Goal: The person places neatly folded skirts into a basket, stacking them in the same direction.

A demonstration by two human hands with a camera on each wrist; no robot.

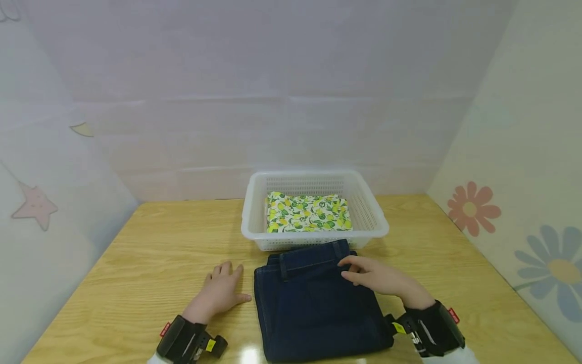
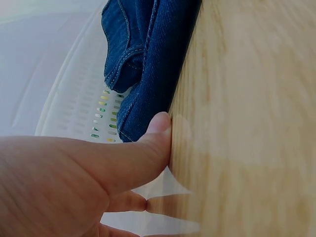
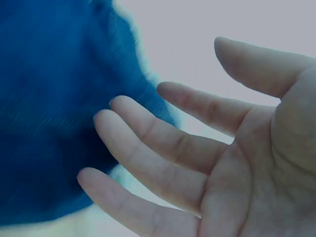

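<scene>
Folded jeans lie on the table just in front of the basket, with both hands loose and gripping nothing.

The folded dark-blue jeans (image 1: 313,298) rest flat on the wooden table (image 1: 150,253), waistband toward the white plastic basket (image 1: 313,210), which already holds a folded lemon-print cloth (image 1: 308,212). The right hand (image 1: 379,278) hovers over the waistband corner, fingers spread and relaxed; whether the fingertips touch the denim cannot be told. The left hand (image 1: 218,293) lies flat on the table just beside the jeans' left edge, thumb tip near the fold. The likely risk: lifting by one corner alone could let the heavy denim unfold, or catch on the basket's near rim.
</scene>
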